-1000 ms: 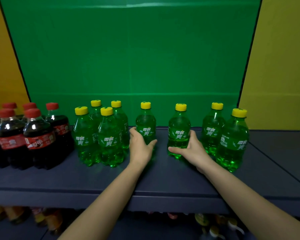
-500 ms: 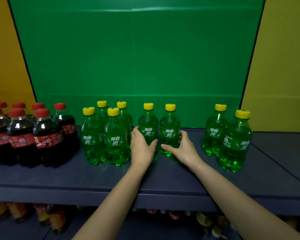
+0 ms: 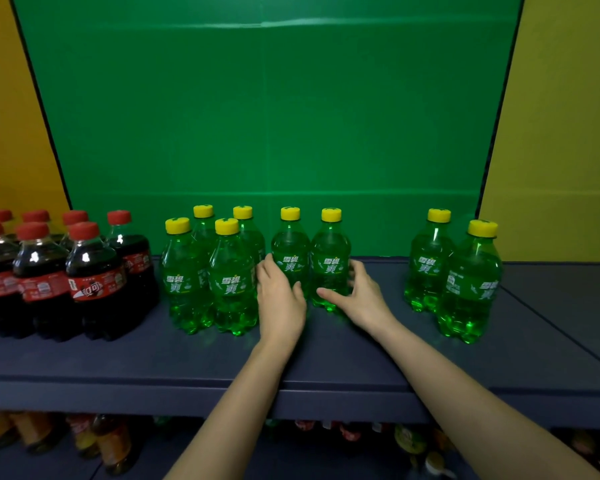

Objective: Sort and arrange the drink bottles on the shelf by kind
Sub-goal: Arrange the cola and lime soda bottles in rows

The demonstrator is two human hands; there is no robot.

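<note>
On the dark blue shelf stand green bottles with yellow caps. My left hand wraps one green bottle at the middle. My right hand grips the green bottle right beside it, so the two bottles stand side by side. A tight cluster of several green bottles stands just left of my left hand. Two more green bottles stand apart at the right. Dark cola bottles with red caps fill the left end.
A green back panel closes the shelf behind the bottles, with yellow walls on both sides. A lower shelf holds orange and other mixed bottles. Bare shelf surface lies between the middle pair and the right pair, and along the front edge.
My right hand has slid its green bottle leftward until it stands next to the bottle in my left hand. The left hand and its bottle stayed nearly in place.
</note>
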